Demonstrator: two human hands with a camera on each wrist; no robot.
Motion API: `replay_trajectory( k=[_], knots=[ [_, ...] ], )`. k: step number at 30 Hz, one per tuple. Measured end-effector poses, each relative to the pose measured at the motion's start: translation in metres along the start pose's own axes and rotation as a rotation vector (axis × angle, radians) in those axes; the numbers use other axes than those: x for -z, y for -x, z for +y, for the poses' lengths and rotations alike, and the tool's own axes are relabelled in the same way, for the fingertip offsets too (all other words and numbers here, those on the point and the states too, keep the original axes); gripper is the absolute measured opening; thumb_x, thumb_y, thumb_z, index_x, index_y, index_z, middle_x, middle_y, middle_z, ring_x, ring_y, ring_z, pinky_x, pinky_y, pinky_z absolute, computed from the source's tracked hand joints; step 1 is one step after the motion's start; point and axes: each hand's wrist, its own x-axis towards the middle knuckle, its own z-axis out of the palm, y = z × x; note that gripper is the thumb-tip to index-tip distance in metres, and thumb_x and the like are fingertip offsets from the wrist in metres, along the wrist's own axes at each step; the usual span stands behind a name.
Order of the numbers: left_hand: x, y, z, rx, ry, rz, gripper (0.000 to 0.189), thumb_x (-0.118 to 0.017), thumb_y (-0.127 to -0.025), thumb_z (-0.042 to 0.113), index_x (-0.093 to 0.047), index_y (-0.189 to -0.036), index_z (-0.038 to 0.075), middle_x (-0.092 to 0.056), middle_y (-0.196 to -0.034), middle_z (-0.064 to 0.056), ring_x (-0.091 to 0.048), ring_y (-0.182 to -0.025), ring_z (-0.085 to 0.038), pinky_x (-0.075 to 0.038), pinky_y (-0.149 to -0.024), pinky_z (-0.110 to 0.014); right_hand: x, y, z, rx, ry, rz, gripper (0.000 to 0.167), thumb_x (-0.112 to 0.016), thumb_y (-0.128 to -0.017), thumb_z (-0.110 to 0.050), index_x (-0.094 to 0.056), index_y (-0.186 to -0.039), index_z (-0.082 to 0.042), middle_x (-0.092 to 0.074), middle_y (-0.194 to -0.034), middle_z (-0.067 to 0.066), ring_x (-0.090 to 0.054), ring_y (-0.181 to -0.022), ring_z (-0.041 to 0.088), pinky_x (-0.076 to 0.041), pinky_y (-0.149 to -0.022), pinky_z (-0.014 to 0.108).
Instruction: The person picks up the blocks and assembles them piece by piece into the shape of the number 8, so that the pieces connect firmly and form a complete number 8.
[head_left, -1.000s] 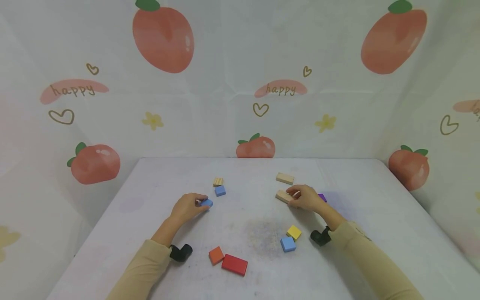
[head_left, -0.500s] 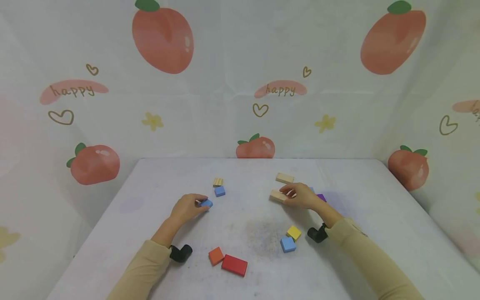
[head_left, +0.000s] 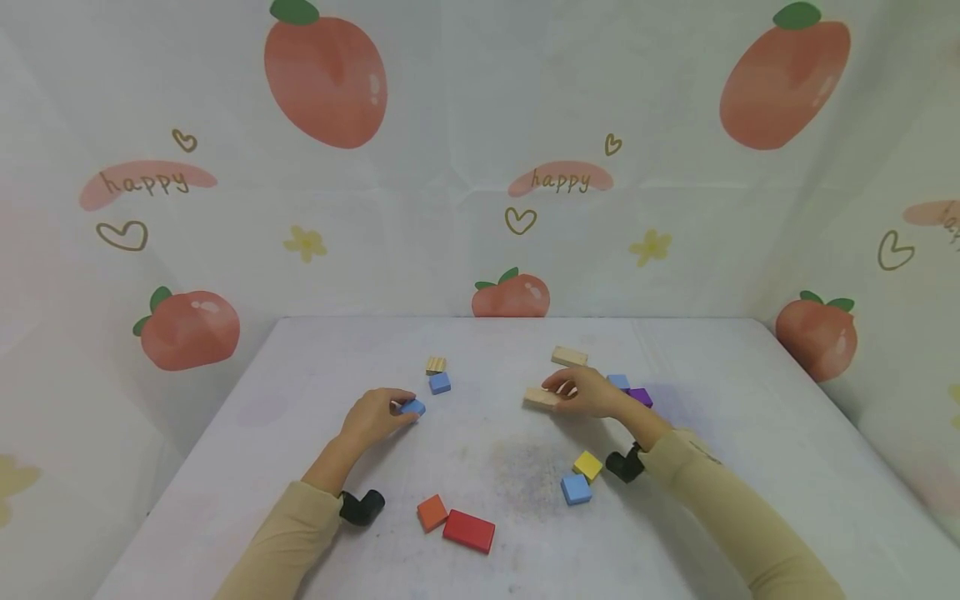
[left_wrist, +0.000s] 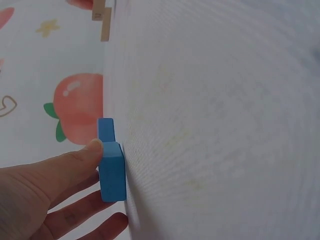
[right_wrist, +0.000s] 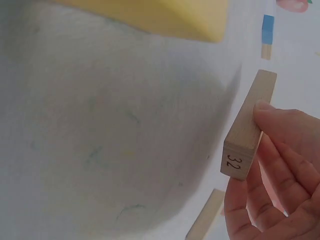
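Observation:
My left hand point(head_left: 375, 417) pinches a blue block point(left_wrist: 113, 172) between thumb and fingers at the table's left side. Just beyond it lies another blue block point(head_left: 440, 383), touching a striped wooden block point(head_left: 436, 365). Over on the right, my right hand point(head_left: 588, 394) grips a plain wooden block point(right_wrist: 250, 112) by its sides. The number 32 is printed on that block's end, and a shadow falls on the table below it. A second plain wooden block point(head_left: 570, 356) lies farther back, behind the right hand.
Right of the right hand lie a light blue block point(head_left: 618, 382) and a purple block point(head_left: 641, 397). Nearer are a yellow block point(head_left: 588, 466) and a blue block point(head_left: 576, 489). An orange block point(head_left: 432, 512) touches a red block point(head_left: 469, 531) at the front of the white table point(head_left: 300, 550).
My right hand has moved left with the plain wooden block, uncovering the light blue block beside the purple one. The left hand stays in place, still pinching its blue block.

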Motion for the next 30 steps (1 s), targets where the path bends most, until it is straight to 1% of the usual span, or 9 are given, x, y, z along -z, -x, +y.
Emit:
replay_trajectory(
  k=[6,13,19,23,30],
  knots=[
    [0.000,0.000,0.000,0.005,0.004,-0.006,0.034,-0.070,-0.082,0.021,-0.067,-0.113,0.008,-0.068,-0.105,-0.011,-0.060,-0.090,-0.022,-0.051,-0.080,-0.039,-0.002,-0.004,-0.005,0.049,0.014,-0.040,0.031,-0.068,-0.081,-0.004,-0.063,-0.111,0.003,-0.066,-0.107,0.018,-0.063,-0.094,0.027,-0.054,-0.080,0.033],
    [0.000,0.000,0.000,-0.001,0.006,-0.006,0.034,-0.070,-0.082,0.021,-0.067,-0.114,0.007,-0.068,-0.106,-0.011,-0.061,-0.091,-0.022,-0.051,-0.081,-0.039,-0.005,-0.009,-0.010,0.034,0.003,-0.085,0.031,-0.066,-0.082,-0.005,-0.063,-0.113,0.001,-0.066,-0.110,0.017,-0.062,-0.096,0.025,-0.053,-0.082,0.032],
    [0.000,0.000,0.000,-0.003,0.008,-0.009,0.034,-0.070,-0.082,0.021,-0.066,-0.114,0.007,-0.068,-0.106,-0.011,-0.061,-0.091,-0.022,-0.051,-0.081,-0.039,-0.008,-0.012,-0.014,0.026,0.010,-0.107,0.031,-0.067,-0.082,-0.005,-0.063,-0.113,-0.001,-0.066,-0.110,0.014,-0.061,-0.096,0.023,-0.053,-0.082,0.031],
    [0.000,0.000,0.000,0.003,0.005,-0.009,0.034,-0.069,-0.083,0.021,-0.066,-0.114,0.007,-0.068,-0.105,-0.010,-0.061,-0.090,-0.021,-0.051,-0.081,-0.038,-0.008,-0.013,-0.017,0.038,0.012,-0.121,0.032,-0.068,-0.081,-0.005,-0.063,-0.112,0.000,-0.066,-0.111,0.015,-0.062,-0.096,0.023,-0.053,-0.081,0.030],
    [0.000,0.000,-0.001,-0.007,-0.001,-0.002,0.034,-0.070,-0.082,0.021,-0.067,-0.113,0.008,-0.069,-0.103,-0.010,-0.061,-0.089,-0.021,-0.051,-0.079,-0.038,-0.011,-0.015,-0.020,0.053,0.009,-0.152,0.031,-0.069,-0.080,-0.005,-0.064,-0.111,-0.001,-0.067,-0.110,0.014,-0.062,-0.095,0.022,-0.053,-0.080,0.027]
  ],
)
